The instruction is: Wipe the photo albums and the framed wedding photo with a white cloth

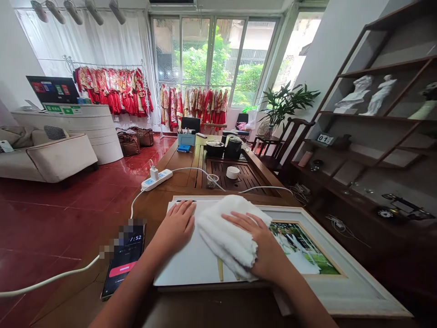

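Observation:
A large white-framed photo (341, 282) lies flat on the wooden table (177, 164) in front of me. My right hand (262, 243) lies flat on a folded white towel (227, 230) and presses it onto the frame's glass, fingers stretched out. My left hand (177, 223) rests palm down on the frame's left part, fingers spread, holding nothing. The towel covers the middle of the picture.
A phone (123, 262) with a lit screen lies left of the frame. A white power strip (156, 179) and its cable cross the table. Beyond are a tea tray (239, 175) with a white cup and kettles, a sofa at left, shelves at right.

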`<state>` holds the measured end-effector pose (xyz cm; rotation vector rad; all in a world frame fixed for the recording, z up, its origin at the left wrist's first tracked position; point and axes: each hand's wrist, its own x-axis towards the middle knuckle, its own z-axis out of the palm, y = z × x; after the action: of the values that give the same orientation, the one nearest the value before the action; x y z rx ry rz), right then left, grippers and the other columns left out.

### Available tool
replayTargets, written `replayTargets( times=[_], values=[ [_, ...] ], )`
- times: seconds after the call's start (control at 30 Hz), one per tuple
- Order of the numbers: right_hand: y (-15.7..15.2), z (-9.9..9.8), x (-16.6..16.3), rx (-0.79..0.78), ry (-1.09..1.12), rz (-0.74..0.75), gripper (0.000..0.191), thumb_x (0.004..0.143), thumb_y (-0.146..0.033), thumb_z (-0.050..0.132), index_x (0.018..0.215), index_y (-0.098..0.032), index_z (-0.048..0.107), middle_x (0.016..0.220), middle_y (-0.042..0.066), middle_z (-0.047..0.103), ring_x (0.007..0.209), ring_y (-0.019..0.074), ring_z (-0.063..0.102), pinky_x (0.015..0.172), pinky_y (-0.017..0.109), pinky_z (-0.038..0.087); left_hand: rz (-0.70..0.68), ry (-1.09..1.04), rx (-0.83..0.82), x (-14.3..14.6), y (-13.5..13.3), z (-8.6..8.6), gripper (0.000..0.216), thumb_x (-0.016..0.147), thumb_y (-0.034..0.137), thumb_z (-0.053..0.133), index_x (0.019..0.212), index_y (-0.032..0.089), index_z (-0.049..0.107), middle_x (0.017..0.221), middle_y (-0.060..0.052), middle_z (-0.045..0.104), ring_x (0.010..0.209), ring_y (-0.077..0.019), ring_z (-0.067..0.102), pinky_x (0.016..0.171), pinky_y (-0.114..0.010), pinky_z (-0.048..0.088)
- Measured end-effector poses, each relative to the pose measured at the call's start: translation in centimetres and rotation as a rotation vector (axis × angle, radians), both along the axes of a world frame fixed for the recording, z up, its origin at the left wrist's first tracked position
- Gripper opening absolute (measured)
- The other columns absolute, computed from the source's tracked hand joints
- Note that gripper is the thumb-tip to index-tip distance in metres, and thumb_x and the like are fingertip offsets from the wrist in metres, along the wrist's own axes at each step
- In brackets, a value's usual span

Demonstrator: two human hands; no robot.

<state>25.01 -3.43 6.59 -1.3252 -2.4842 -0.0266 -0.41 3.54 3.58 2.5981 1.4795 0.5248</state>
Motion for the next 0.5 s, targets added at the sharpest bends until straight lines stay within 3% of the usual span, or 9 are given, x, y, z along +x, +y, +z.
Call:
replayTargets(
  times=[0.2, 0.5],
  values=[
    [0.8, -1.1, 2.3, 0.135, 0.03, -0.243, 0.068, 0.077, -0.036, 0.056, 0.142, -0.021, 0.042, 0.14, 0.009, 0.051, 0.127, 0.031, 0.046, 0.106, 0.051, 0.028, -0.006, 0.001, 0.01, 0.0, -0.1, 0.0, 0.047, 0.098, 0.03, 0.03, 0.142, 0.017, 0.041, 0.15, -0.007, 0.038, 0.14, -0.0245, 0.029, 0.117, -0.046, 0.021],
    [-0.4, -0.4, -0.6, 0.065, 0.004, -0.025, 0.076, 0.07, -0.033, 0.056, 0.143, -0.021, 0.039, 0.145, 0.008, 0.045, 0.132, 0.0319, 0.039, 0.107, 0.05, 0.023, -0.003, -0.003, 0.015, 0.1, 0.0, -0.1, 0.047, 0.098, 0.029, 0.031, 0.141, 0.018, 0.042, 0.149, -0.008, 0.039, 0.14, -0.0245, 0.03, 0.116, -0.046, 0.022]
  ],
)
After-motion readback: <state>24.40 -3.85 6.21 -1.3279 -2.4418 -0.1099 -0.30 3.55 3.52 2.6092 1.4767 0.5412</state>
